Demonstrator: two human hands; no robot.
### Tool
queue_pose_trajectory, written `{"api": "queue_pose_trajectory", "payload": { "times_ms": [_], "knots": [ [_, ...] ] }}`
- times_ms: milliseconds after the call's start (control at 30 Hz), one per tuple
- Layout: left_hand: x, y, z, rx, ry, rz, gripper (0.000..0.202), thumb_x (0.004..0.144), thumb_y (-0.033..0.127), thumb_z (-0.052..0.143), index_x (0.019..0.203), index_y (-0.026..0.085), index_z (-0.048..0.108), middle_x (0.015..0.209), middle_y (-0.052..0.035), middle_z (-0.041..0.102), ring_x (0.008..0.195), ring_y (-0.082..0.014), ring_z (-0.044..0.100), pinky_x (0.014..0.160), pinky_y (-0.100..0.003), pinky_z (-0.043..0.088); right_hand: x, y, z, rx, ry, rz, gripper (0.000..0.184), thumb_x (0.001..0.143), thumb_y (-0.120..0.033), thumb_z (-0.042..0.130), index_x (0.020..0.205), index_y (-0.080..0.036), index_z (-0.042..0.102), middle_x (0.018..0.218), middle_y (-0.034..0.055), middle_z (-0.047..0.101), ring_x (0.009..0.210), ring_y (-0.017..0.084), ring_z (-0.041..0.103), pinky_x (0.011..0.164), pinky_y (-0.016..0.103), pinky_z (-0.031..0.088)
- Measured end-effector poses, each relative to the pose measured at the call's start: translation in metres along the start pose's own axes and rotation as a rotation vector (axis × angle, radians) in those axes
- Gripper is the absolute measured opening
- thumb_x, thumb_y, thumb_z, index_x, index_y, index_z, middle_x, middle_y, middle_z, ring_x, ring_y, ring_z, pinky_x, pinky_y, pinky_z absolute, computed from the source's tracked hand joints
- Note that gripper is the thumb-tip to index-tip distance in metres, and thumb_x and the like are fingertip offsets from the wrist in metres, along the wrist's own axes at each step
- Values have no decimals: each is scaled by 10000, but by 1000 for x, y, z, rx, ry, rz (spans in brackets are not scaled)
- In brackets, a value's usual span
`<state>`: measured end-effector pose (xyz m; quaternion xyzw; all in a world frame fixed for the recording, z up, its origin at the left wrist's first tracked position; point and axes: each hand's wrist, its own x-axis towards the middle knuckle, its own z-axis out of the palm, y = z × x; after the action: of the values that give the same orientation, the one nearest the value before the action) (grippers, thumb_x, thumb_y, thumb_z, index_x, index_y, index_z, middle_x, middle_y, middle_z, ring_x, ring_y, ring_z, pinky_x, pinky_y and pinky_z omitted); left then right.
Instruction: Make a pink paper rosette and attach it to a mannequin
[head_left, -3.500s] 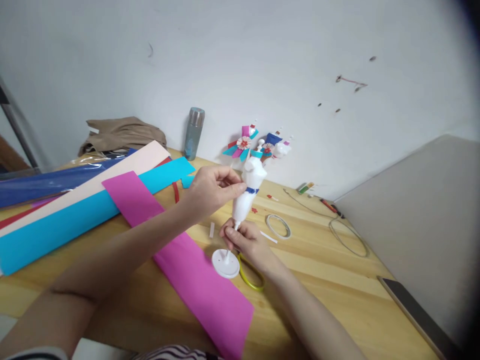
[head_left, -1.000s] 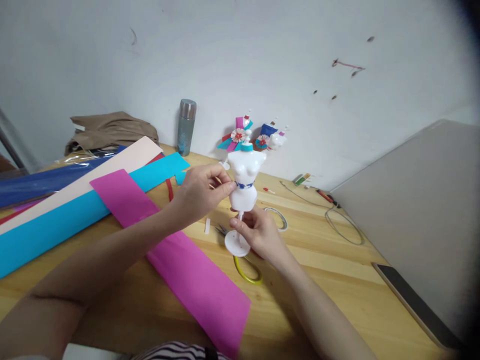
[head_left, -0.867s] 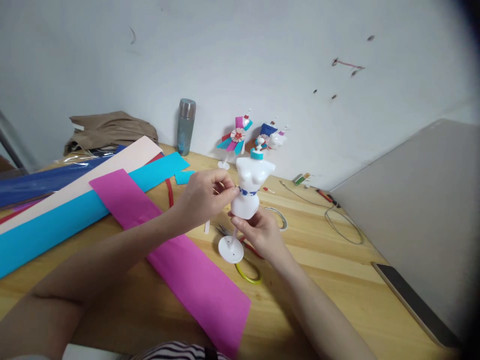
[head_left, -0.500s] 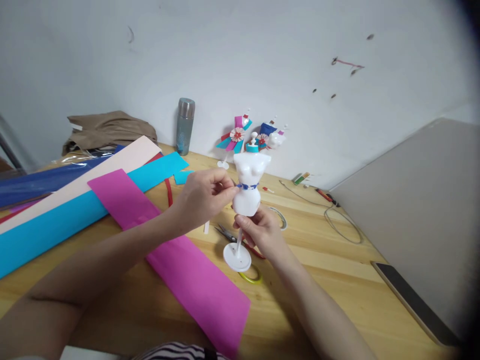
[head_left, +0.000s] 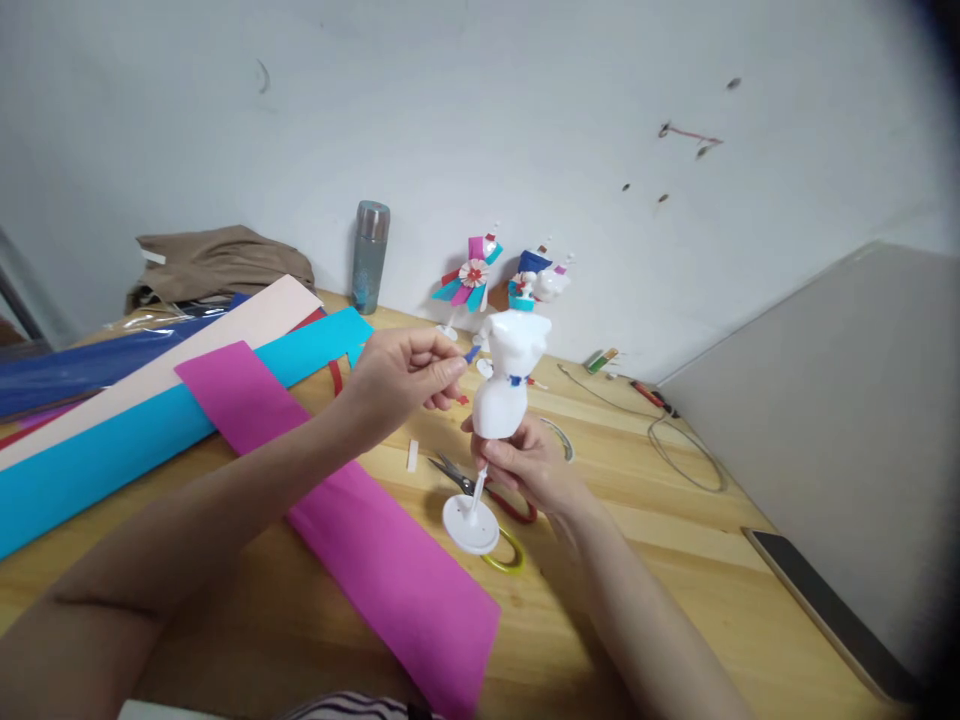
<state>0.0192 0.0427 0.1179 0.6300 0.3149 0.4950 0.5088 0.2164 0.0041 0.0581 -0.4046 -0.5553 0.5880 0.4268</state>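
A small white mannequin torso (head_left: 507, 375) on a thin rod with a round base (head_left: 470, 523) is lifted above the wooden table (head_left: 675, 560). My right hand (head_left: 525, 465) grips it at the hips and rod. A blue strip (head_left: 514, 380) circles its waist, and a teal cap sits on its neck. My left hand (head_left: 401, 378) pinches the loose blue end of the strip (head_left: 472, 353), pulled out to the left of the torso.
Scissors (head_left: 480, 485) with red and yellow handles lie under the base. A magenta paper sheet (head_left: 352, 510) lies left of them, with cyan, pink and blue sheets (head_left: 135, 400) beyond. Two dressed mannequins (head_left: 495, 285), a flask (head_left: 370, 257), a tape ring, wire and a laptop (head_left: 825, 420) are around.
My left hand has drawn the blue strip's end away from the waist, up and to the left. The mannequin has tilted and turned a little in my right hand.
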Motion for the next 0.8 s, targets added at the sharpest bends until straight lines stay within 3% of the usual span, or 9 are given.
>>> {"api": "queue_pose_trajectory", "payload": {
  "times_ms": [133, 233, 367, 500, 800],
  "knots": [
    [3, 2, -7, -37, 65, 36, 112, 749, 238, 676, 765, 129, 652, 567, -1, 667, 481, -95, 609, 497, -191, 516, -1, -1, -2, -138, -28, 27, 471, 678, -463, 797, 1002, -174, 616, 608, -42, 548, 465, 83, 415, 439, 233, 309],
    [1, 5, -11, -15, 107, 107, 119, 764, 246, 676, 760, 128, 664, 581, -9, 677, 498, -102, 624, 518, -204, 534, -1, -3, -1, -286, 13, 12, 383, 668, -430, 777, 916, -195, 604, 700, -16, 551, 610, 127, 480, 550, 264, 406],
    [1, 7, -14, -9, 149, 190, 125, 753, 239, 695, 807, 126, 695, 561, 9, 657, 482, -91, 608, 498, -190, 522, 0, -5, 3, -433, 27, 2, 305, 685, -439, 718, 802, -206, 559, 773, 17, 572, 688, 151, 479, 603, 277, 406],
    [5, 4, -16, -7, 110, 168, 240, 717, 280, 743, 898, 125, 728, 565, 23, 637, 459, -82, 574, 462, -187, 490, 0, -8, 7, -474, 11, -16, 268, 681, -419, 701, 770, -212, 556, 730, 3, 555, 655, 141, 451, 605, 277, 387],
    [3, 7, -15, 113, 120, 203, 158, 694, 270, 721, 638, 147, 638, 518, 23, 571, 480, -78, 523, 470, -195, 418, -1, -7, 9, -369, -3, -8, 231, 679, -364, 737, 744, -213, 575, 655, -23, 541, 580, 131, 445, 568, 277, 381]
  ]
}}
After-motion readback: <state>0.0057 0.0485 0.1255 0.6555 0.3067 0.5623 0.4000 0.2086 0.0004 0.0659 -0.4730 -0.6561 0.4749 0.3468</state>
